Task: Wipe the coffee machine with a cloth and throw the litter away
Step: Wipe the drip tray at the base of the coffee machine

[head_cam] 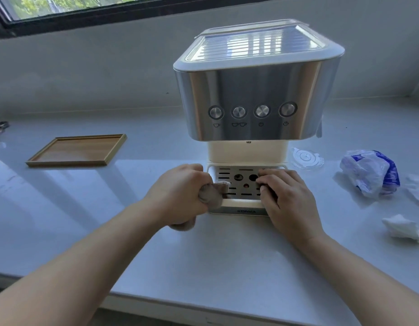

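Note:
A steel and cream coffee machine (pixel 255 100) stands on the white counter, with its drip tray (pixel 239 184) at the front. My left hand (pixel 180 194) grips a bunched beige cloth (pixel 213 194) against the tray's left front corner. My right hand (pixel 288 203) rests on the tray's right side, fingers curled over the metal grate and front rim. Litter lies to the right: a crumpled blue and white plastic bag (pixel 371 172), a clear plastic lid (pixel 306 157) and a crumpled white tissue (pixel 401 228).
A shallow wooden tray (pixel 76 150) lies at the left of the counter (pixel 203 255). More white tissue (pixel 418 189) sits at the right edge. A window runs along the wall behind. The counter's front edge is close below my forearms.

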A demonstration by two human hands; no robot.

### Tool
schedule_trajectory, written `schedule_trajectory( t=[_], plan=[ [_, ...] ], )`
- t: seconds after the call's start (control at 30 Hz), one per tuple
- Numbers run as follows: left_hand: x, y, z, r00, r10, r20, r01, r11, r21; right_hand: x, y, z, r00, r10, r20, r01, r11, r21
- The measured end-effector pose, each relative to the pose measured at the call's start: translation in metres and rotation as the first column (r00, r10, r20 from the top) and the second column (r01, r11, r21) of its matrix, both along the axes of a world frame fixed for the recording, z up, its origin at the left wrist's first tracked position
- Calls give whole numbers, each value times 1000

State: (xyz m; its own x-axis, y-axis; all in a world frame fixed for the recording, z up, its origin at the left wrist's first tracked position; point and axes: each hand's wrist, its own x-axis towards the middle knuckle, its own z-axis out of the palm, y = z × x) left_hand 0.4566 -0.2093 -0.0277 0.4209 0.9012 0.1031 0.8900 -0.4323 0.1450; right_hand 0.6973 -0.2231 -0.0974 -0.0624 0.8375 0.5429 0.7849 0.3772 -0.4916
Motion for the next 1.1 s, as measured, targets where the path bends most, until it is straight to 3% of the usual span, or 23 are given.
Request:
schedule_trajectory(
  t=[0.23, 0.37, 0.63, 0.7, 0.8, 0.97, 1.1],
  plan=[
    [49, -9, 7, 984, -9, 179, 21, 998, -65, 2, 1, 2, 996, 35, -84, -38, 999, -28],
    [73, -5, 7, 979, -72, 190, 88, 993, -80, 4, 1, 1, 992, 44, -118, -50, 998, -49],
    [-39, 5, -7, 977, 185, 104, -183, 983, -35, 2, 0, -2, 994, 32, -107, -38, 998, -47],
    [-58, 5, -17, 942, 268, 201, -266, 963, -40, 2, 0, -2, 997, 34, -69, -37, 998, -41],
    [-68, 13, -36, 808, 397, 436, -426, 904, -34, 2, 1, -3, 1000, 15, 16, -14, 1000, -7],
    [-61, 72, -45, 782, 373, 500, -508, 845, 164, 2, 3, -5, 999, 6, 54, -7, 1000, 18],
    [-52, 118, -53, 823, 362, 439, -434, 898, 75, 1, 2, -4, 998, 3, 65, -4, 1000, 22]
  ],
)
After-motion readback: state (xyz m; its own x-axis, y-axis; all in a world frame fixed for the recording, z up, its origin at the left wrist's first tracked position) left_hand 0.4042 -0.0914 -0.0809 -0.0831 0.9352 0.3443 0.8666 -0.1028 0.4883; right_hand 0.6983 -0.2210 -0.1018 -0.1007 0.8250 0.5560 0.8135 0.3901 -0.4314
